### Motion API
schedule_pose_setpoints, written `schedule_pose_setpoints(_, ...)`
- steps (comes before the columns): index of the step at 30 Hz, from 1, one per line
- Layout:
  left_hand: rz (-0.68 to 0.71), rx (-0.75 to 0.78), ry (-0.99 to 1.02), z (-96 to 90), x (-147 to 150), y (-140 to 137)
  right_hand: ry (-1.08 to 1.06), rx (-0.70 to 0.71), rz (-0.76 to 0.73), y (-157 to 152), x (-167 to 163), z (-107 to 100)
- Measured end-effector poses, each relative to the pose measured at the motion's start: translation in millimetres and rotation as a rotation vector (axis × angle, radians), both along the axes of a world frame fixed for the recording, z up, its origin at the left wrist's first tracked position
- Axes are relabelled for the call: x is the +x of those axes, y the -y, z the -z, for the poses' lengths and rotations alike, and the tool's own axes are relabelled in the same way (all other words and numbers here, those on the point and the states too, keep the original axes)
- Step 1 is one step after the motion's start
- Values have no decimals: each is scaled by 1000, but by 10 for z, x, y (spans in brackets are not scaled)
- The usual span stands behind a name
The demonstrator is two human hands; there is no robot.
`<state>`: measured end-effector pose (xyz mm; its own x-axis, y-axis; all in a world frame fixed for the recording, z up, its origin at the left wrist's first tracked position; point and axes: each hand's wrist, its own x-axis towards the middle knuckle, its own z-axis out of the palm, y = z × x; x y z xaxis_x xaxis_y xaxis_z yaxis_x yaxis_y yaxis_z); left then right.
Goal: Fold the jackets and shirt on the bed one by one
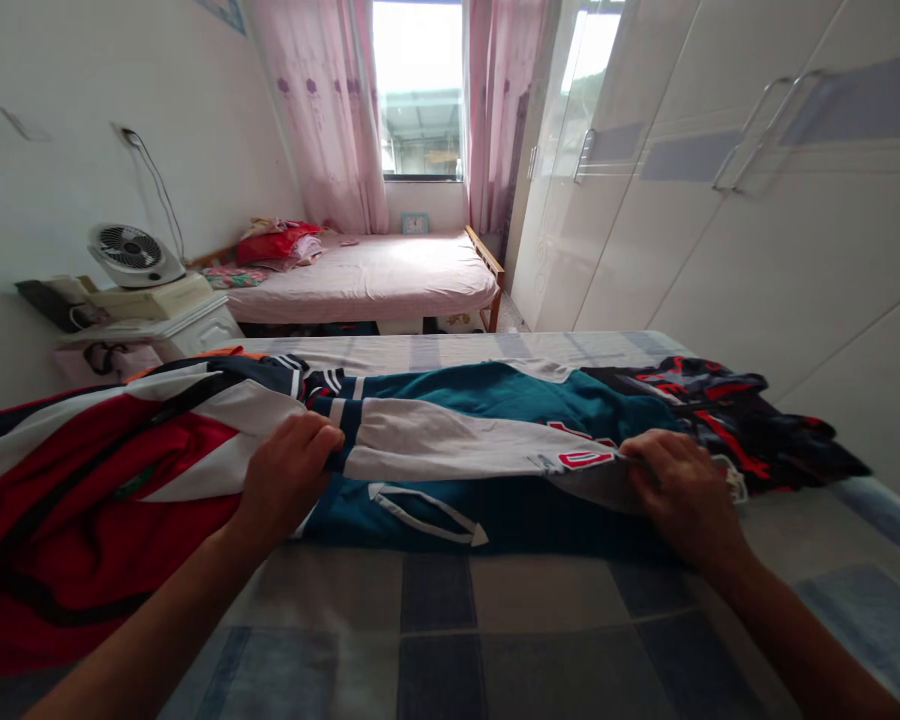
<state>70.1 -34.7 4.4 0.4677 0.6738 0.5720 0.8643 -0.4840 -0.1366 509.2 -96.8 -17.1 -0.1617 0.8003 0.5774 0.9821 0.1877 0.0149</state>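
Observation:
A teal jacket (510,515) with pale grey sleeves lies spread across the checked bed sheet. One grey sleeve (442,440) is stretched sideways over its body, with a red and white patch near the upper end. My left hand (289,465) has its fingers closed on the dark striped cuff of that sleeve. At the sleeve's other end, near the patch, my right hand (679,485) pinches the fabric. Below the sleeve shows a pocket (427,515) edged in white. The undersides of both hands' grips are hidden.
A red, white and black jacket (187,450) lies at the left, and a black and red patterned garment (742,410) at the right. Beyond stand a second bed (390,285), a fan (131,250) on a cabinet, and a white wardrobe (690,230) along the right.

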Motion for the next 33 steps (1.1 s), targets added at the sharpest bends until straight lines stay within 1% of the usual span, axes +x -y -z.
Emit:
schedule_pose_setpoints(3, 108, -158, -73, 116, -122, 109, -2, -81, -91, 64, 13, 97)
schedule_pose_setpoints(5, 156, -249, -84, 169, -162, 132, -2, -116, -120, 90, -1, 161)
schedule_pose_setpoints(7, 175, -279, -75, 173, -161, 124, -15, -111, -108, 96, -11, 195)
schedule_pose_setpoints(9, 159, -228, -46, 140, -141, 116, -42, -81, -71, 93, 1, 196)
schedule_pose_setpoints(11, 119, -158, -15, 96, -133, 138, -74, -51, -35, 105, 36, 175)
schedule_pose_setpoints(12, 115, -146, -20, 76, -137, 163, -80, -55, -32, 121, 59, 159)
schedule_pose_setpoints(14, 143, -202, -56, 39, -159, 227, -67, -128, -79, 166, 95, 109)
schedule_pose_setpoints(16, 197, -323, -75, 5, -173, 282, -56, -197, -143, 205, 89, 26)
schedule_pose_setpoints(17, 207, -361, -60, -9, -167, 295, -62, -198, -161, 214, 60, -25)
schedule_pose_setpoints(19, 178, -361, -7, -10, -124, 280, -96, -126, -157, 197, -51, -119)
schedule_pose_setpoints(21, 140, -290, 11, 46, -60, 224, -114, -52, -142, 145, -211, -151)
schedule_pose_setpoints(22, 130, -262, -3, 97, -32, 190, -102, -51, -148, 114, -292, -132)
schedule_pose_setpoints(23, 132, -261, -29, 158, -14, 156, -78, -84, -165, 82, -364, -92)
schedule_pose_setpoints(25, 151, -343, -78, 274, -14, 93, -20, -234, -215, 28, -458, 18)
schedule_pose_setpoints(27, 160, -528, -86, 316, -44, 24, -5, -434, -265, -23, -471, 79)
schedule_pose_setpoints(28, 155, -625, -72, 295, -56, -26, -27, -516, -278, -60, -451, 66)
schedule_pose_setpoints(29, 139, -692, -47, 250, -57, -93, -64, -569, -279, -113, -418, 20)
schedule_pose_setpoints(30, 107, -720, -24, 187, -46, -184, -108, -588, -268, -190, -377, -54)
schedule_pose_setpoints(31, 64, -710, -5, 117, -21, -301, -151, -573, -249, -297, -332, -145)
schedule_pose_setpoints(33, -32, -633, 3, -2, 55, -610, -207, -477, -188, -605, -240, -324)
